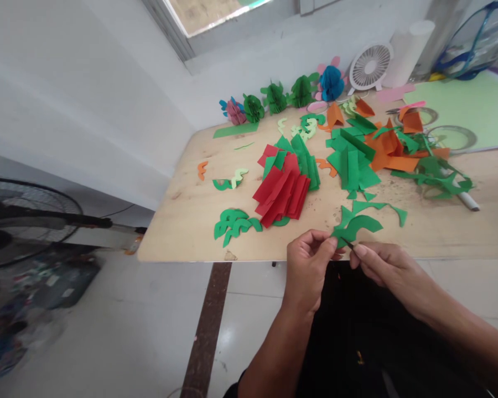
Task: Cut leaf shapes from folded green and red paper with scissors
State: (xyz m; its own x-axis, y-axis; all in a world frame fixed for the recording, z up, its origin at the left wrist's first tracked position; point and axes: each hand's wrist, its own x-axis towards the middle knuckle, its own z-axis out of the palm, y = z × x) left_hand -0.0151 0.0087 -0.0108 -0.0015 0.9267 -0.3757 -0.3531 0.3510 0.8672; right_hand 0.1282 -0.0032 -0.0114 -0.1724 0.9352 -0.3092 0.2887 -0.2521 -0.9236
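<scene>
from afar i watch the left hand (311, 262) pinch a curved green paper piece (360, 224) at the near edge of the table (178, 221), its length arching rightward just beyond the right hand (384, 263). that hand grips a dark pointed tool (347, 243), tip at the paper's left end.

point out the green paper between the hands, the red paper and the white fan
Green paper (356, 227): head view, on its curved strip
Red paper (283, 189): head view, middle of the pile
White fan (371, 67): head view, hub of its grille

Ppr pcs (231, 217) on tbl (176, 215).
</scene>
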